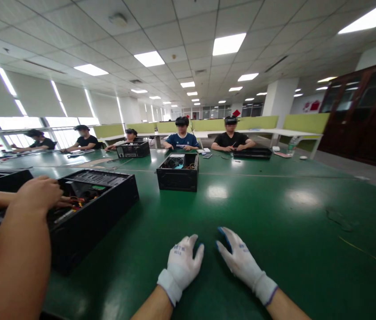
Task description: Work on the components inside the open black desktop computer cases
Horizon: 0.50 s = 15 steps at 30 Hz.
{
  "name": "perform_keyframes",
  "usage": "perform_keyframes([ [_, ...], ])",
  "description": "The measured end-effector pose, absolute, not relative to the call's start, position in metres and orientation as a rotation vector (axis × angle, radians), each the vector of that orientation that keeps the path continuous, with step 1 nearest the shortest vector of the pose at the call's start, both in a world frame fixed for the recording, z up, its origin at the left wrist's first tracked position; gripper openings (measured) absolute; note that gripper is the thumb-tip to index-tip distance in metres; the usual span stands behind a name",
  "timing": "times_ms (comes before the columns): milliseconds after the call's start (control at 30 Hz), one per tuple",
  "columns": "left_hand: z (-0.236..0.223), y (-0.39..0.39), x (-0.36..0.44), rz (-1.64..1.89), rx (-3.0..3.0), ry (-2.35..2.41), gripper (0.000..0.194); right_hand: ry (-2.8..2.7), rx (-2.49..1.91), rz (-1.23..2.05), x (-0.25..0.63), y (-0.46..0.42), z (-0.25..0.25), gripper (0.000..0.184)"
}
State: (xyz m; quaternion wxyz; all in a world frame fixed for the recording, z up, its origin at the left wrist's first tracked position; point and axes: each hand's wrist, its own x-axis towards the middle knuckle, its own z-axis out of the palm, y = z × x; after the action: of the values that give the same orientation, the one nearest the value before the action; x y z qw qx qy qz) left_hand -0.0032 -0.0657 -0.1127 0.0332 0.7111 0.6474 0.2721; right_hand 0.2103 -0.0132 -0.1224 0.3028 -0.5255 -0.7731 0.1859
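My left hand [184, 262], in a white work glove with blue print, hovers low over or rests on the green table [228, 209]; I cannot tell which. Its thumb and fingers are apart with nothing between them. Facing it is my right hand [239, 258], in a matching glove with blue fingertips, thumb spread from the fingers and holding nothing. A gap of bare green surface separates the two hands. Straight ahead stands a black computer case [178, 178], its top side uncovered, showing a fan and some wires inside.
On the left, a co-worker's bare arms [31, 213] reach into a larger black computer case [91, 213] with coloured wires. Several people sit across the table near another case [133, 150] and a flat black panel [253, 153]. A thin yellow wire [368, 253] lies at the right.
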Motion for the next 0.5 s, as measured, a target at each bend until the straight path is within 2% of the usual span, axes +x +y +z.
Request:
perform_keyframes([
  [200, -0.088, -0.034, -0.009, 0.835, 2.198, 2.028, 0.045, -2.054, -1.381, 0.486, 0.210, -0.014, -0.122, 0.067],
  [433, -0.015, 0.093, -0.039, 0.672, 2.136, 2.145, 0.061, -2.038, -1.443, 0.555, 0.208, -0.012, -0.118, 0.071],
  [500, 0.002, 0.128, -0.044, 0.597, 2.112, 2.166, 0.060, -2.034, -1.459, 0.571, 0.208, -0.012, -0.118, 0.072],
])
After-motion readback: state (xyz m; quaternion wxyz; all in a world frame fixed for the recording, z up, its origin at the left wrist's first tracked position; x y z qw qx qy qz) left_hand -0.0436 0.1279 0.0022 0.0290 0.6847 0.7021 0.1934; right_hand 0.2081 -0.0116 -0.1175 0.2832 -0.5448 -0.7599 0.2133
